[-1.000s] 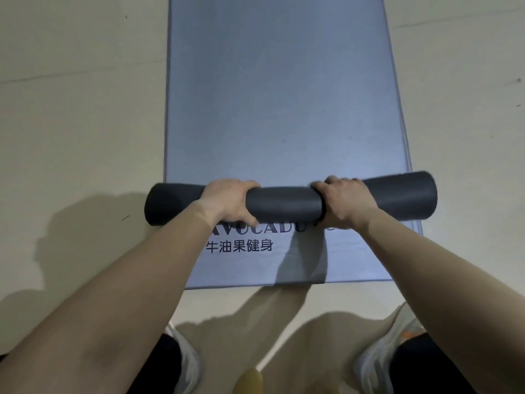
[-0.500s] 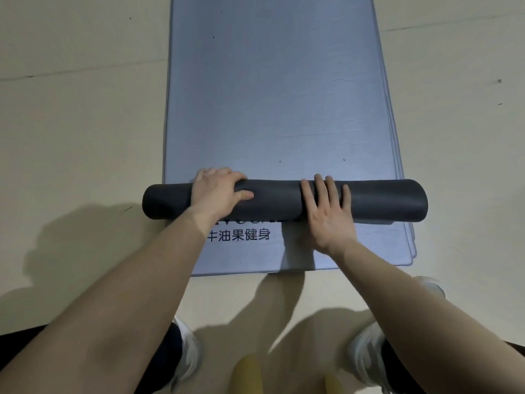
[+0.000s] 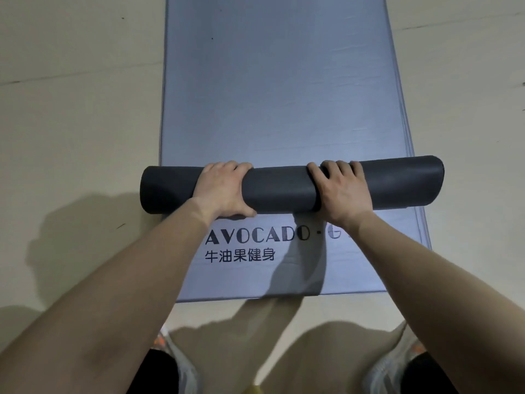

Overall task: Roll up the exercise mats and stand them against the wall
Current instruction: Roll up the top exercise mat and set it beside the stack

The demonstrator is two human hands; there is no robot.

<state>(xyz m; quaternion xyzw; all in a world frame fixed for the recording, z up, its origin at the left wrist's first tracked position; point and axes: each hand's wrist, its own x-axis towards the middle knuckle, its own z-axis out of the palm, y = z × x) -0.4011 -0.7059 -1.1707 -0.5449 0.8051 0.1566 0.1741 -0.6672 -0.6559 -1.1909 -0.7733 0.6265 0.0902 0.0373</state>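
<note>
The roll (image 3: 284, 189) lies crosswise on a stack of blue-grey mats (image 3: 278, 95) spread flat on the floor (image 3: 71, 109), just beyond the printed logo (image 3: 255, 237). It is dark, matte and even in thickness, and its ends overhang the stack a little on each side.

The left hand (image 3: 224, 191) wraps over the roll left of centre, fingers (image 3: 227, 167) curled over the far side and thumb tucked beneath the near side, so it is clamped on the roll. The right hand (image 3: 341, 191) grips right of centre in the same way, its fingers (image 3: 338, 167) hooked over the top.

The mat looks like soft foam or rubber: light, pliant and grippy rather than slippery, not fragile. Its likely fault is springiness; a loose roll would probably unwind or telescope at the ends. Holding it with two hands spread either side of the middle seems right while rolling. For carrying, a grasp around the middle, with the loose edge pinned, should serve.

The floor is pale, smooth and bare, with faint seams and strong shadows of the arms. Several mat edges show at the stack's right side, so more appear left to roll. No wall is in view, so how far the carry is cannot be told.
</note>
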